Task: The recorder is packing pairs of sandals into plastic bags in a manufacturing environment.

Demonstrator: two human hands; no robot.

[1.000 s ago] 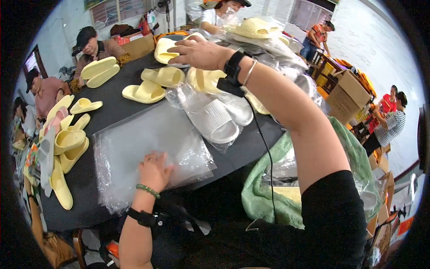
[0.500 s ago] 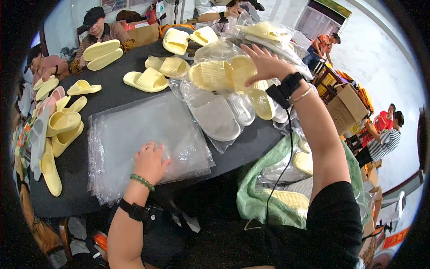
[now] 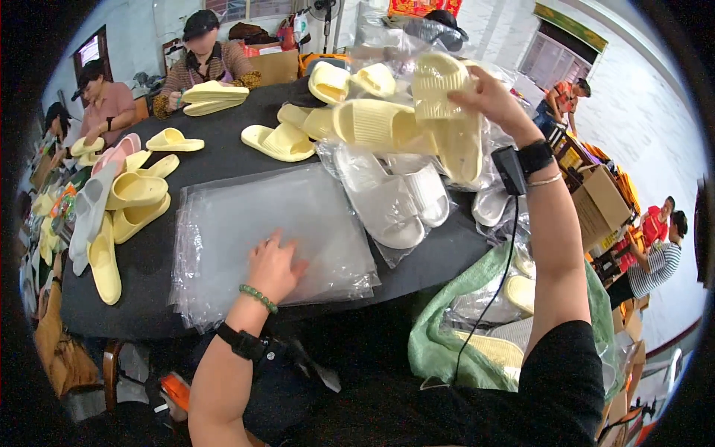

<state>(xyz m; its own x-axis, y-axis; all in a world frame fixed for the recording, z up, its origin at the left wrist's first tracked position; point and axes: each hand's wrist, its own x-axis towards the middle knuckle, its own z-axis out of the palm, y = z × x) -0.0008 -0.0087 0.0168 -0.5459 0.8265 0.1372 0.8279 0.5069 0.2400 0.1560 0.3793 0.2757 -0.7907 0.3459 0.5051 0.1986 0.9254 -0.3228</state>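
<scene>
Left hand [image 3: 274, 264] flat, fingers spread, pressing on stack of clear plastic bags [image 3: 246, 231] at near table [image 3: 223, 160] edge. Right hand [image 3: 497, 100] raised above table, gripping pair of pale yellow slippers [image 3: 417, 127]. Bagged grey slippers [image 3: 395, 197] lie below them, more yellow slippers [image 3: 279, 141] beyond.

I see a workshop with pale blue walls [image 3: 134, 37], a small window [image 3: 88, 51] at far left, a white tiled wall [image 3: 640, 112] at right, and a fan [image 3: 325, 9] behind a big black table [image 3: 216, 160].
</scene>
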